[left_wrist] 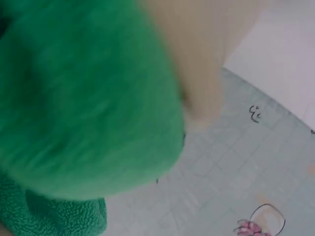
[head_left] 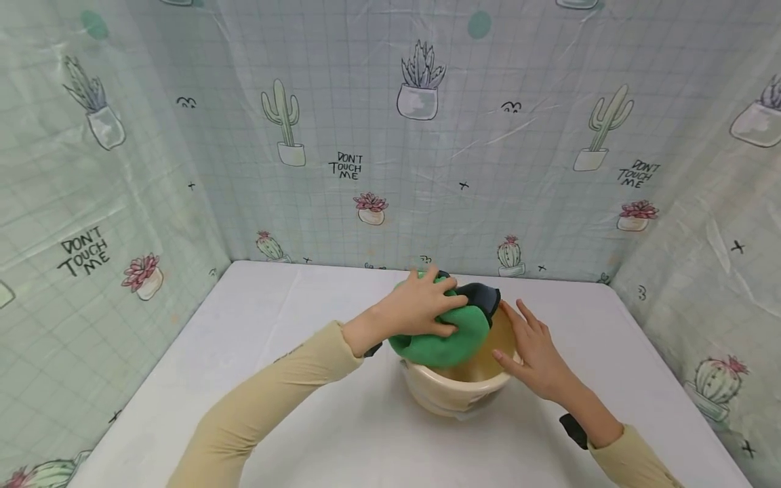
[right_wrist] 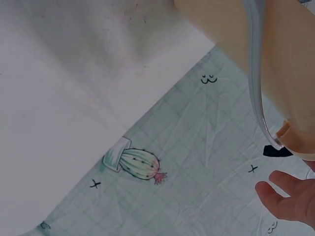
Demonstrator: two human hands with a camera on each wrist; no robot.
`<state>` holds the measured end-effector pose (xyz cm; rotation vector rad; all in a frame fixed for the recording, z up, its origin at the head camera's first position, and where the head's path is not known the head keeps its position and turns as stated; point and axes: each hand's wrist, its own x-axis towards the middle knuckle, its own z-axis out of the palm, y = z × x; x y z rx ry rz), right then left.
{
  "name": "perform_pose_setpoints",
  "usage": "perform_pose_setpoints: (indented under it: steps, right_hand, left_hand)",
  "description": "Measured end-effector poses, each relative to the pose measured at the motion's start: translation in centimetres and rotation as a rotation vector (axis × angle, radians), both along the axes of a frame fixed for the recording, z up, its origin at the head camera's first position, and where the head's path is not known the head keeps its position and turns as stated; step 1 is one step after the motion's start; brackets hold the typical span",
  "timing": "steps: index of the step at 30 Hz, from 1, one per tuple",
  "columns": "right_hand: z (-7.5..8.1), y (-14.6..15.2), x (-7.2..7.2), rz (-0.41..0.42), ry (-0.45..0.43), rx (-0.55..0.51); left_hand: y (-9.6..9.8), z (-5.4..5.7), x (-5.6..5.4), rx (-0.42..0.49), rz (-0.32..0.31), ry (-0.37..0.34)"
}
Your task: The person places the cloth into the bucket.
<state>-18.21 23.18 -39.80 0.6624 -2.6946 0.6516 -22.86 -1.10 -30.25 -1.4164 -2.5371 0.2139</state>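
Observation:
My left hand [head_left: 421, 305] grips a bundle of soft green cloth [head_left: 454, 342] over the mouth of a cream bucket [head_left: 436, 390]. A dark grey cloth [head_left: 482, 297] with a black edge sticks out of the bundle beside its fingers. Fuzzy green fabric [left_wrist: 88, 123] fills much of the left wrist view, and a looped-pile fold [left_wrist: 74, 216] shows below it. At the bucket's right rim is my right hand [head_left: 537, 356], fingers extended and thumb over the opening. Its fingertips [right_wrist: 268, 194] appear beside the bucket in the right wrist view. The bucket's bottom inside is partly hidden.
The bucket stands on a white table [head_left: 317, 420]. A grey bail handle [right_wrist: 254, 64] hangs along its side. Sheeting printed with cacti [head_left: 281, 112] surrounds the table at the back and both sides.

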Motion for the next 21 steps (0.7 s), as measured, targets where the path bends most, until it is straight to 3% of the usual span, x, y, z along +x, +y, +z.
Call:
perform_pose_setpoints:
  steps: [4, 9, 16, 21]
  right_hand:
    - [0.0, 0.1, 0.1, -0.006, -0.014, -0.007]
    - [-0.1, 0.0, 0.1, 0.011, -0.006, -0.023]
    - [-0.2, 0.1, 0.0, 0.023, 0.003, -0.035]
    - [-0.3, 0.1, 0.1, 0.022, 0.020, -0.036]
  left_hand:
    - [0.8, -0.9, 0.0, -0.062, 0.000, -0.072]
    - [1.4, -1.2, 0.0, -0.033, -0.026, -0.120]
    - [0.2, -0.6, 0.1, 0.015, -0.020, -0.046]
    - [-1.5, -1.3, -0.1, 0.048, -0.003, -0.021]
